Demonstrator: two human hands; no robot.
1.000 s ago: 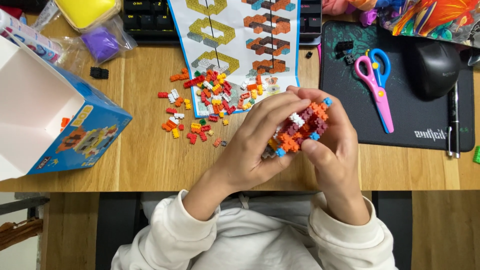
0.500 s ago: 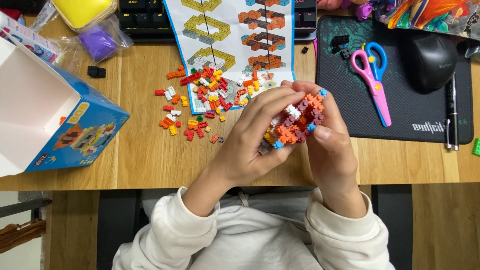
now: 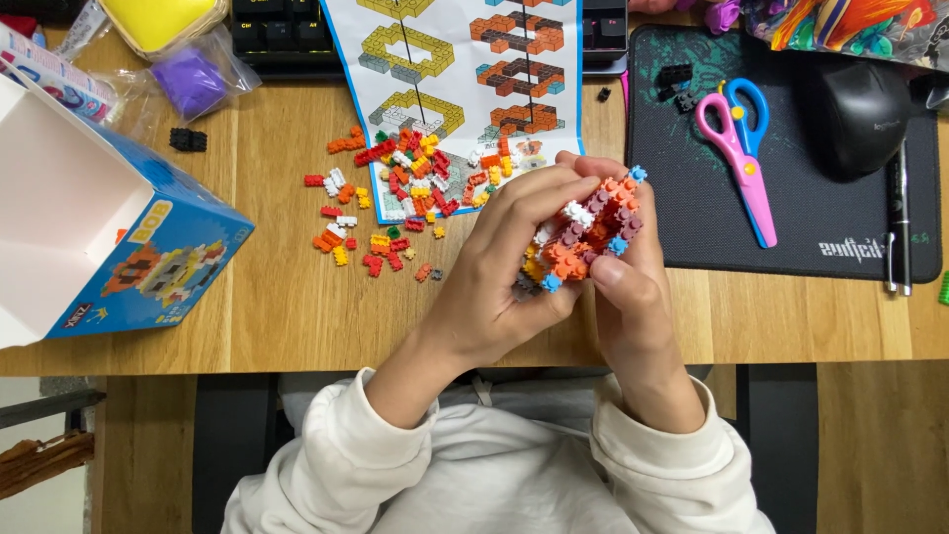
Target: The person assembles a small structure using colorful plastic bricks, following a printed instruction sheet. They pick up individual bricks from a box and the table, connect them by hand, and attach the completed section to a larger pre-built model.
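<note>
1. One brick model, orange, maroon, white and blue, sits above the worktop edge, gripped between two hands.
2. Left hand curls over it, fingers closed on its top and left side.
3. Right hand clasps its right side, thumb pressed on the lower bricks.
4. One pile of loose bricks lies left of the hands, partly on one instruction sheet.
5. One blue box, open, at far left.
6. One pair of scissors, one mouse and one pen on one black mat.
</note>
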